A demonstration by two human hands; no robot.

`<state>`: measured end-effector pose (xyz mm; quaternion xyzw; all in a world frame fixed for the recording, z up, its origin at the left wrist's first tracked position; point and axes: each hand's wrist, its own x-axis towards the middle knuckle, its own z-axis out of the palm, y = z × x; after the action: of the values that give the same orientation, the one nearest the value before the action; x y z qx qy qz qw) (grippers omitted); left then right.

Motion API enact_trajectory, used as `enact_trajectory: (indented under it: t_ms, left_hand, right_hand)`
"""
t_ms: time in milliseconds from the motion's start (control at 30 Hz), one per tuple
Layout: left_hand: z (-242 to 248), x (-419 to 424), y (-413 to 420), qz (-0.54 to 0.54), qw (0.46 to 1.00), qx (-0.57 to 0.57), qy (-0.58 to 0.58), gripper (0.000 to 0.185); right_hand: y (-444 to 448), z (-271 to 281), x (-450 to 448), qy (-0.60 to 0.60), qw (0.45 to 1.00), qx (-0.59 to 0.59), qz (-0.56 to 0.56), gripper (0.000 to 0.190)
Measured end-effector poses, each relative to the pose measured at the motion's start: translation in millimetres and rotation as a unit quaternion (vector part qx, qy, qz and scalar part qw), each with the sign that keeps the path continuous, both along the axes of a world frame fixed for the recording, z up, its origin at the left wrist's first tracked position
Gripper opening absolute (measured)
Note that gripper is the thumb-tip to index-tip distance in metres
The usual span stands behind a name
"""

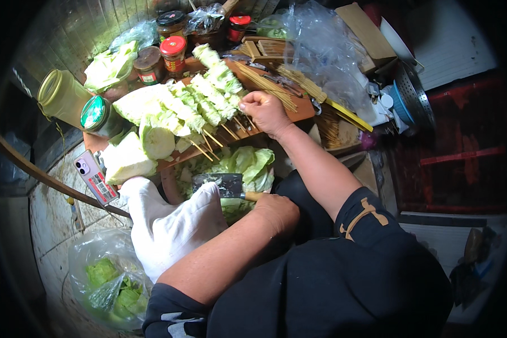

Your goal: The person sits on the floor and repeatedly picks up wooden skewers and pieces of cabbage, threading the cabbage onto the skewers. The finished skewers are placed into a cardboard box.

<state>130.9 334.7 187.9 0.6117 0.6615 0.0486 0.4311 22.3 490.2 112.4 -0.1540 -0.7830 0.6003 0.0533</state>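
My left hand (279,209) grips the wooden handle of a cleaver (219,184). Its broad dark blade lies over cabbage leaves (255,164) in a basin below the board. Over the board's front edge, my right hand (265,110) has thumb and finger drawn together at the end of the rightmost skewered cabbage. Whether anything is pinched there is unclear. Several skewers of folded cabbage leaf (207,99) lie side by side on the orange-brown board (302,109), bare stick ends towards me. Cut cabbage chunks (131,158) sit at the board's left end.
Loose bamboo skewers (268,86) lie at the board's right. Behind stand a red-lidded jar (173,55) and other jars. A phone (95,179) leans at the left edge. White cloth (173,230) covers one knee. A plastic bag with cabbages (110,283) rests on the floor.
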Motion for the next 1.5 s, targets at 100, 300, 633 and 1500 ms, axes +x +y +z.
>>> enact_trajectory:
  t_ms: [100,300,633,1500]
  left_hand:
    - [-1.0,0.4,2.9,0.002,1.000,0.002,0.002,0.032]
    - [3.4,1.3,8.5,-0.001,1.000,0.004,0.005,0.028]
    - [-1.7,1.2,11.6,-0.006,1.000,0.010,0.015,0.028]
    - [-6.7,1.5,10.5,-0.003,1.000,0.013,0.023,0.028]
  right_hand:
    - [25.2,-1.3,6.9,-0.004,0.998,-0.018,-0.055,0.010]
    - [79.6,-31.8,27.9,-0.078,0.987,0.089,-0.112,0.012]
    - [66.4,-41.2,13.5,-0.086,0.986,0.124,-0.071,0.011]
    - [41.1,-44.5,4.5,-0.246,0.860,0.447,0.030,0.025]
